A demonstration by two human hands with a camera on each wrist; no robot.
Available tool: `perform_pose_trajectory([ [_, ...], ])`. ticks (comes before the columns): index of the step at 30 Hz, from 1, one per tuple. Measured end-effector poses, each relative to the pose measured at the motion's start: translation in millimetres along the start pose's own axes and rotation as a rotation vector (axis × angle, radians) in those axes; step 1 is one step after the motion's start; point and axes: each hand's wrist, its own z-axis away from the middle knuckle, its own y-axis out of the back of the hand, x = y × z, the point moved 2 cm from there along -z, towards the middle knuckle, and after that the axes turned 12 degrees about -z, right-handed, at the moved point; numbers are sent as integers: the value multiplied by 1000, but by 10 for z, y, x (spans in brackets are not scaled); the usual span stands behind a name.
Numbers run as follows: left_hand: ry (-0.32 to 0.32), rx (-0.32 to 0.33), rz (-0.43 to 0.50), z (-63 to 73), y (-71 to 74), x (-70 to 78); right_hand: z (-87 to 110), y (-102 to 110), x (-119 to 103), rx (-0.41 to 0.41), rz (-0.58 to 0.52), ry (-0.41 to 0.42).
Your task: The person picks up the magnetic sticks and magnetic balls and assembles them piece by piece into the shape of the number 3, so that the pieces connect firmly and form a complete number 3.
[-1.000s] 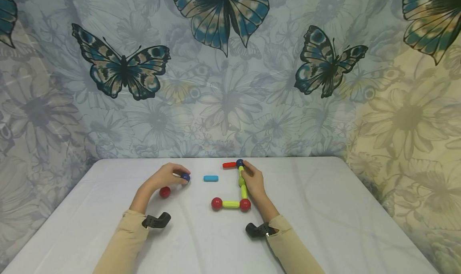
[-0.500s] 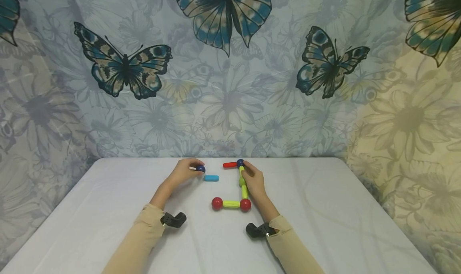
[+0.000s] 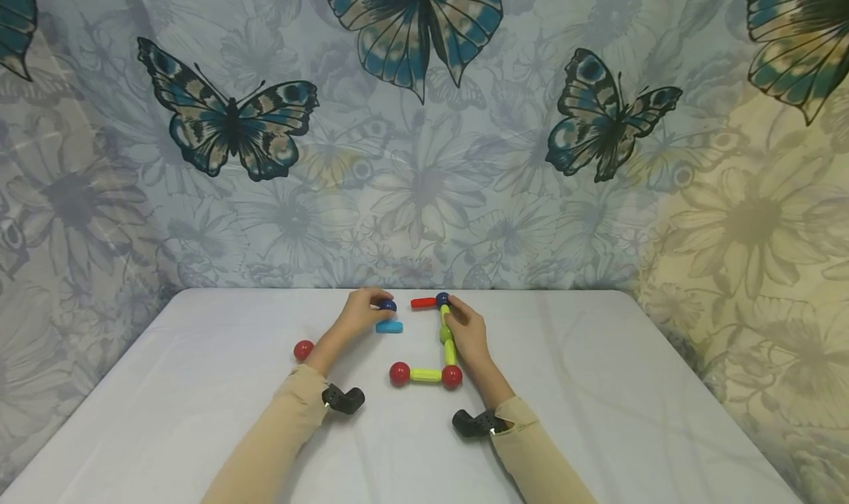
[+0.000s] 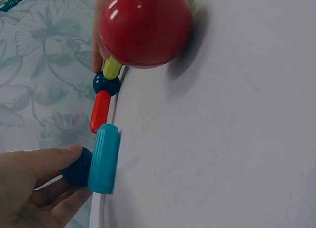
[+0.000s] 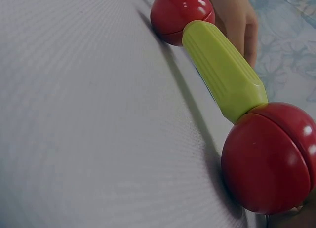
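My left hand (image 3: 361,314) pinches a dark blue ball (image 3: 388,306) between thumb and fingers, near the table's back edge. Just in front of that ball lies a loose light blue rod (image 3: 389,328), which overlaps it in the left wrist view. My right hand (image 3: 469,333) holds a joined chain by its upper yellow-green rod, fingertips right at another dark blue ball (image 3: 442,298). From this ball a red rod (image 3: 423,303) points left. Nearer me, the chain runs through a green ball (image 3: 446,334) and a rod (image 3: 450,353) to a red ball (image 3: 452,376), then left along a rod (image 3: 426,376) to another red ball (image 3: 400,373).
A loose red ball (image 3: 304,351) sits beside my left forearm. The white table (image 3: 597,415) ends at a wall hanging (image 3: 424,217) printed with butterflies and flowers. Both wrists wear black camera mounts (image 3: 343,399).
My left hand has carried the dark blue ball right and slightly back, past the loose red ball, to beside the light blue rod. The right hand and the chain stay put.
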Motion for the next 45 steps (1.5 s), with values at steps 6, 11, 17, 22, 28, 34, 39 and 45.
perform_pose_trajectory([
  [6, -15, 7, 8, -56, -81, 44, 0, 9, 1, -1, 1, 4],
  [11, -10, -1, 28, -113, -156, 66, -1, 9, 10, 1, -6, 2],
  [17, 8, 2, 18, -153, -214, 69, 4, 1, -1, -4, -11, 7],
  [22, 25, 25, 32, -169, -241, 65, 2, -5, 2, -3, -17, 9],
  [28, 24, 35, 57, -185, -273, 69, -6, -3, 11, -4, -16, 6],
  [34, 22, 44, 88, -191, -297, 67, -8, -5, 20, -2, -1, 9],
  [39, 24, 56, 98, -194, -313, 53, -4, -5, 20, 1, -2, 13],
  [45, 22, 61, 103, -206, -330, 49, -2, -5, 12, -1, -13, 17],
])
